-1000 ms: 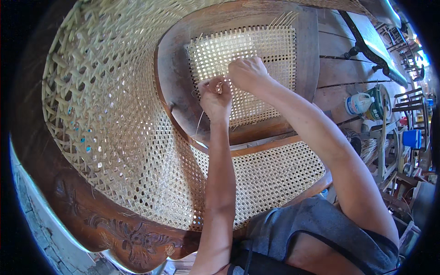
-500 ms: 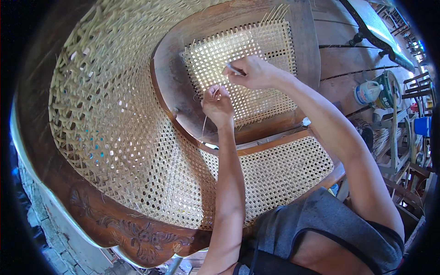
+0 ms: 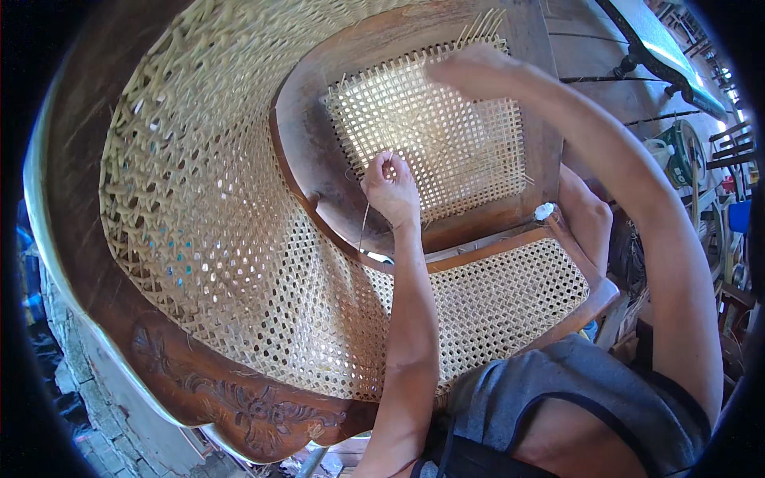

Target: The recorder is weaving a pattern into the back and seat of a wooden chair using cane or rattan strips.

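My left hand [image 3: 390, 185] is closed in a pinch at the near left edge of a partly woven cane panel [image 3: 398, 99]. A thin pale cane strand [image 3: 364, 227] trails down from that hand. The panel sits in a curved wooden seat frame [image 3: 299, 143], with loose cane ends [image 3: 484, 28] sticking out at its far right corner. Above the panel's far right part is my right hand [image 3: 470, 72], smeared by motion; its fingers and anything in them cannot be made out.
A large woven cane back [image 3: 215, 199] curves round the left, inside a carved wooden rim [image 3: 263, 410]. Nearer me lies another cane panel [image 3: 502, 295]. A bare knee [image 3: 588, 215] shows at the right. Beyond stand a dark-edged bench [image 3: 649, 60], a green bucket [image 3: 680, 151] and a white jug [image 3: 657, 150].
My right hand has swung up and to the right, away from my left hand; the dark tool seen in it earlier is no longer discernible. The whole view has shifted slightly.
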`<move>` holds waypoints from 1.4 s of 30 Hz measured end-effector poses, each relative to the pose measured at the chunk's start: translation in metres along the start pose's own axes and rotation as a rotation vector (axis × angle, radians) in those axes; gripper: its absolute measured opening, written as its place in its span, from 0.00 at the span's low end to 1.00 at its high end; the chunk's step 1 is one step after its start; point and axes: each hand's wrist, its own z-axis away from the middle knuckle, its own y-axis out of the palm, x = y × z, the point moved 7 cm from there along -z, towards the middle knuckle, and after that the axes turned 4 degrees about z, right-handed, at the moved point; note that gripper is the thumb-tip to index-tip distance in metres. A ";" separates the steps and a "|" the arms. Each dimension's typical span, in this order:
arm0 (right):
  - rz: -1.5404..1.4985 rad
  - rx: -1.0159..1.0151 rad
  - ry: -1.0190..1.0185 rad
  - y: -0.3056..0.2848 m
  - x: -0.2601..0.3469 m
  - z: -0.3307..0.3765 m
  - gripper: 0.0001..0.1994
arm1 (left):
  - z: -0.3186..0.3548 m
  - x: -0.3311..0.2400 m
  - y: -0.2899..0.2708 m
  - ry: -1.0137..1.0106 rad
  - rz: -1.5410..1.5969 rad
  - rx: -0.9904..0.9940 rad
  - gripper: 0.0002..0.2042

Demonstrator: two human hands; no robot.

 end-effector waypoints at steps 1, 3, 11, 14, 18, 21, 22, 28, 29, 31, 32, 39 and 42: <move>-0.079 0.032 0.138 0.004 -0.018 -0.006 0.07 | 0.000 0.001 -0.006 -0.013 0.003 -0.015 0.03; 0.025 -0.053 0.084 -0.015 -0.001 -0.004 0.09 | -0.004 -0.005 -0.006 -0.012 -0.019 0.021 0.04; -0.592 -0.292 -0.122 -0.081 0.075 0.044 0.16 | -0.045 -0.104 0.033 -0.058 0.803 0.465 0.11; -1.032 -0.282 0.373 -0.085 0.061 0.054 0.19 | -0.054 -0.089 0.000 -0.047 0.799 0.211 0.13; -0.338 0.323 0.339 0.014 0.070 0.032 0.18 | -0.048 -0.028 -0.039 -0.123 0.619 0.111 0.13; -0.201 0.312 0.252 0.043 0.084 0.016 0.13 | -0.039 -0.013 -0.030 -0.101 0.322 0.126 0.13; -0.193 0.265 0.234 0.041 0.093 0.012 0.11 | -0.037 -0.014 -0.026 -0.036 0.237 0.102 0.13; 0.061 0.117 0.156 0.017 0.137 0.000 0.09 | -0.025 0.020 -0.018 -0.261 0.316 0.062 0.08; 0.064 0.124 0.153 0.018 0.139 -0.003 0.09 | -0.026 0.017 -0.019 -0.278 0.289 0.065 0.08; 0.064 0.132 0.166 0.022 0.144 -0.008 0.09 | -0.023 0.023 -0.014 -0.289 0.302 0.054 0.08; 0.064 0.139 0.160 0.023 0.146 -0.010 0.09 | -0.024 0.023 -0.013 -0.297 0.300 0.050 0.08; 0.000 0.146 0.195 0.030 0.144 -0.017 0.09 | -0.024 0.035 -0.005 -0.230 0.243 0.085 0.09; 0.036 0.221 0.216 0.021 0.140 -0.014 0.10 | -0.028 0.037 0.000 -0.266 0.376 0.114 0.10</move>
